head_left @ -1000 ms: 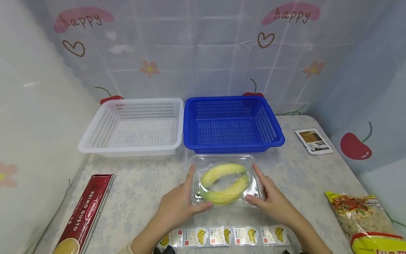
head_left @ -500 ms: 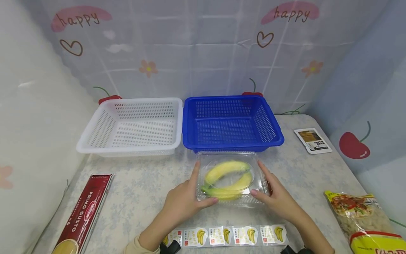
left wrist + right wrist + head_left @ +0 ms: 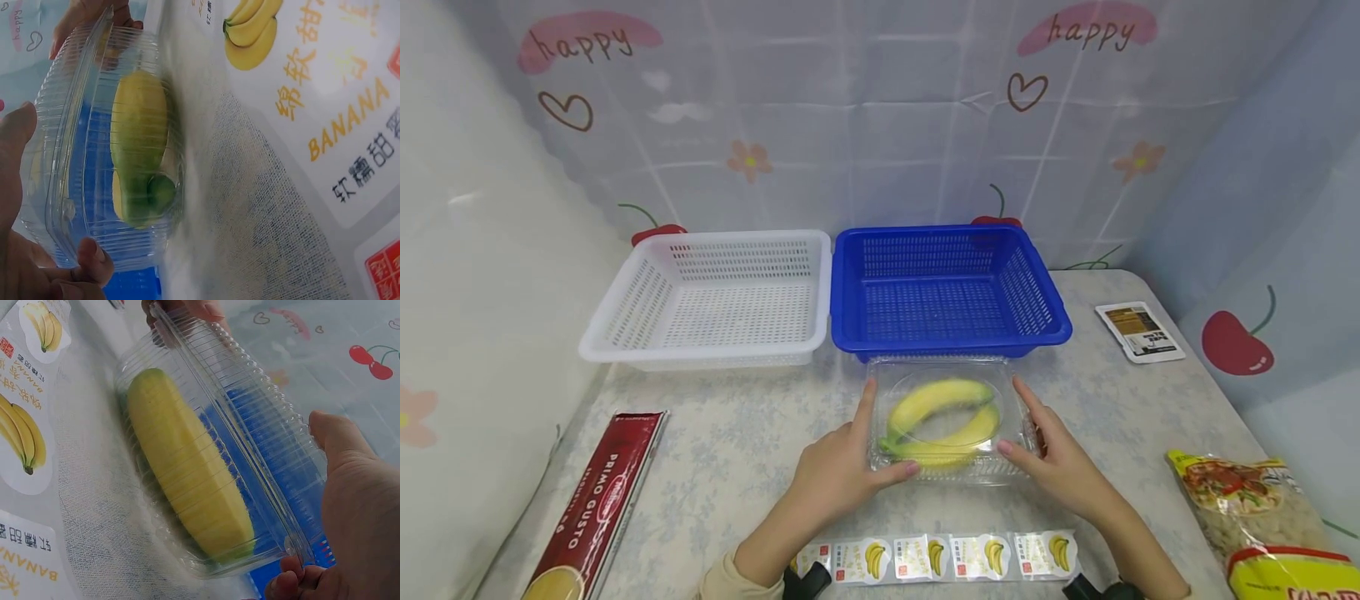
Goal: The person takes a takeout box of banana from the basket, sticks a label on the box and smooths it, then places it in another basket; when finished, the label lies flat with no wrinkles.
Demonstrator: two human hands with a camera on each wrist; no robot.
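A clear plastic clamshell box (image 3: 887, 379) with its lid down stands in front of the blue basket. Two yellow bananas (image 3: 938, 398) with greenish ends lie inside it. My left hand (image 3: 835, 467) grips the box's left side, thumb along the near edge. On the opposite side my right hand (image 3: 1063, 471) holds it the same way. Both wrist views show curled fingertips at the box's rim. Whether its base touches the table cannot be made out. A strip of banana stickers (image 3: 925, 558) lies between my forearms, nearer to me.
Side by side at the back are a white basket (image 3: 703, 354) and a blue basket (image 3: 951, 343). A red pasta packet (image 3: 598, 500) lies at left. To the right are a small white packet (image 3: 1141, 332) and a yellow-and-clear food bag (image 3: 1262, 517).
Both hands have shifted the clamshell box slightly right and away from me, toward the blue basket. The stickers and the other packets have stayed put.
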